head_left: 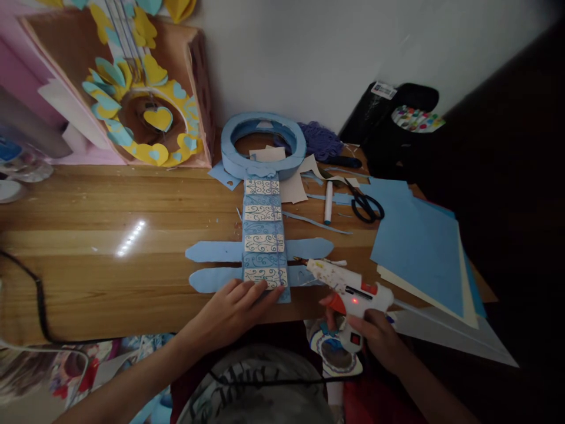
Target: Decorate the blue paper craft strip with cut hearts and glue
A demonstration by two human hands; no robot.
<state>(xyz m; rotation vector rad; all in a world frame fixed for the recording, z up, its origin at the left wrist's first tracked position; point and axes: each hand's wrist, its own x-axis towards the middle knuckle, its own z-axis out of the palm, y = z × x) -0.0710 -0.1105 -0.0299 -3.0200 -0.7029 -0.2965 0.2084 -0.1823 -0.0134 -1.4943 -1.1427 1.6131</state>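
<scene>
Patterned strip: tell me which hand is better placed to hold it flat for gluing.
Probably the left hand: its fingers rest on the patterned strip; the right hand grips the glue gun.

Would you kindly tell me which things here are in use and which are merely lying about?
In use: left hand resting on the blue patterned strip; right hand holding the glue gun.
Lying about: scissors, white pen, blue paper sheets, purple yarn.
</scene>
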